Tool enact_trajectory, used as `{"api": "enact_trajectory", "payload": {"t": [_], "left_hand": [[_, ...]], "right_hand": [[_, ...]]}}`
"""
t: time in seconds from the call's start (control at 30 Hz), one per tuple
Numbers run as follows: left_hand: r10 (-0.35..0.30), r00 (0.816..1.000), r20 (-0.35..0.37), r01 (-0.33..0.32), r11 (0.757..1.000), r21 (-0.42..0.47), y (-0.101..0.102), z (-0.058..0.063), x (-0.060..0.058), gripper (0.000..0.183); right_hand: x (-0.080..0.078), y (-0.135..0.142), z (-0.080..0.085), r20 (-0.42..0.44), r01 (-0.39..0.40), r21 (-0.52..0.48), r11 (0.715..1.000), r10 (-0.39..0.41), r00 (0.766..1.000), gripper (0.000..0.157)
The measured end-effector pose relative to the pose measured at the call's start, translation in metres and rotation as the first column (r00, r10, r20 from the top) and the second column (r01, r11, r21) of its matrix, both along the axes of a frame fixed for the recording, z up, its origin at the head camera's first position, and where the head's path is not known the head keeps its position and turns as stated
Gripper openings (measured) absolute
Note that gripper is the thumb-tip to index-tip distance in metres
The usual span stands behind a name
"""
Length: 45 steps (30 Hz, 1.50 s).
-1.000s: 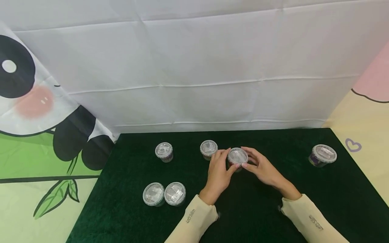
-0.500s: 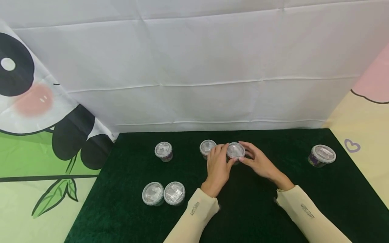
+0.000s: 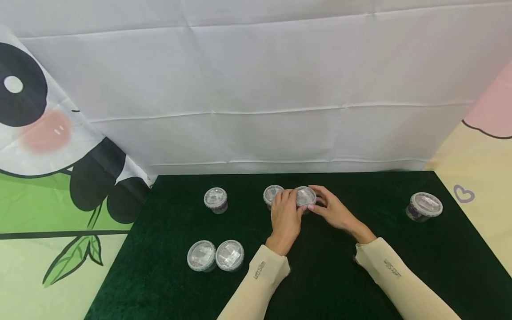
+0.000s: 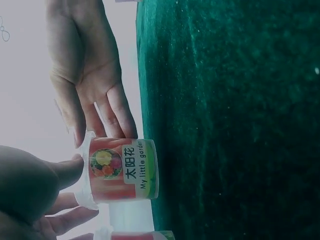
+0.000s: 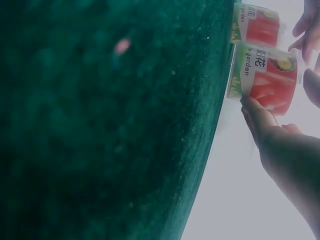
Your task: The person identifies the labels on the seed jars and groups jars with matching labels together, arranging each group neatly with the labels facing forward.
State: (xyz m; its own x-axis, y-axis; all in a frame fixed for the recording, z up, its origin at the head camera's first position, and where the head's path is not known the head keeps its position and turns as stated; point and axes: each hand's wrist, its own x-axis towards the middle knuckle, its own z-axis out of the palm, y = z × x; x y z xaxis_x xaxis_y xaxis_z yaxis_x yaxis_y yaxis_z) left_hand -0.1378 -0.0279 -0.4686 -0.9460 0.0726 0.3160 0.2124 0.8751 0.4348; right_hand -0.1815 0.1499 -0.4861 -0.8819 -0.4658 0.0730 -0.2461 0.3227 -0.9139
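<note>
Between both hands stands a small plastic tub point(image 3: 306, 196) with a clear lid. Its red label point(image 4: 107, 167) shows a flower picture and "My little garden" in the left wrist view. My left hand point(image 3: 286, 218) holds its left side, thumb at the lid rim and fingers reaching behind. From the right, my right hand point(image 3: 336, 213) grips it with thumb and fingers. A matching tub point(image 3: 272, 192) stands just left, partly hidden by the left fingers; in the right wrist view this neighbouring tub point(image 5: 255, 25) appears right beside the held one.
On the dark green tabletop point(image 3: 352, 284), another lidded tub point(image 3: 215, 198) stands back left. Two tubs, one point(image 3: 202, 255) beside the other point(image 3: 230, 255), sit nearer at left. A wider tub point(image 3: 426, 204) is far right. A white cloth backdrop point(image 3: 256, 89) rises behind.
Both hands have carried the tub leftward and slightly away, closer to the tub on its left. The other tubs have stayed where they were.
</note>
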Motion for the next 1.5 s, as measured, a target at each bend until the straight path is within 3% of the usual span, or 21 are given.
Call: {"api": "enact_trajectory", "payload": {"t": [0.8, 1.2, 1.5], "left_hand": [[0.036, 0.999, 0.004, -0.035, 0.996, -0.078, 0.002, -0.011, -0.006, 0.053], [0.021, 0.999, -0.024, -0.023, 0.997, -0.077, 0.006, -0.008, 0.007, 0.055], [-0.053, 0.996, -0.066, 0.048, 0.997, -0.062, 0.011, -0.001, 0.023, 0.057]], "right_hand": [[-0.006, -0.009, -0.004, 0.024, -0.015, 0.022, 1.0, 0.014, 1.0, 0.064], [0.013, 0.004, 0.005, -0.02, 0.029, 0.035, 0.999, -0.028, 0.999, 0.063], [0.032, 0.025, 0.011, 0.01, 0.097, 0.084, 0.992, -0.098, 0.995, 0.062]]}}
